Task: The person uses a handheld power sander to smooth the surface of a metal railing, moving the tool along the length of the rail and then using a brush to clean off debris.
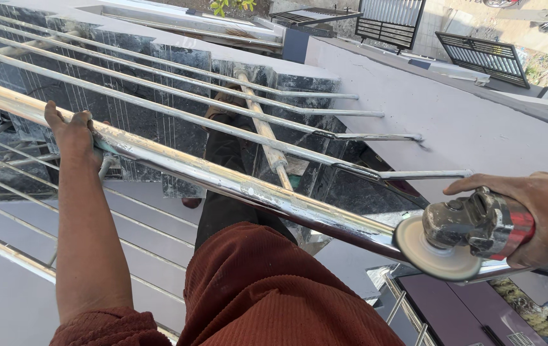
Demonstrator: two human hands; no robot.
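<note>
The left hand [72, 134] is curled over the thick, shiny stainless-steel handrail tube [223, 179], fingers wrapped across its top with a scrap of pale green cloth [104, 146] showing under the palm. The right hand [536, 214] is closed around the red body of a grey metal angle grinder [479, 224], whose round, off-white polishing disc [433, 248] touches the lower end of the same tube. The tube runs diagonally from upper left to lower right and is smeared with pale residue along its top. Thin steel rails [178, 86] run parallel behind it, over dark polished stone cladding [178, 64]. The person's rust-brown knitted garment [267, 295] fills the lower middle, and a wooden pole [264, 131] leans below the rails.
</note>
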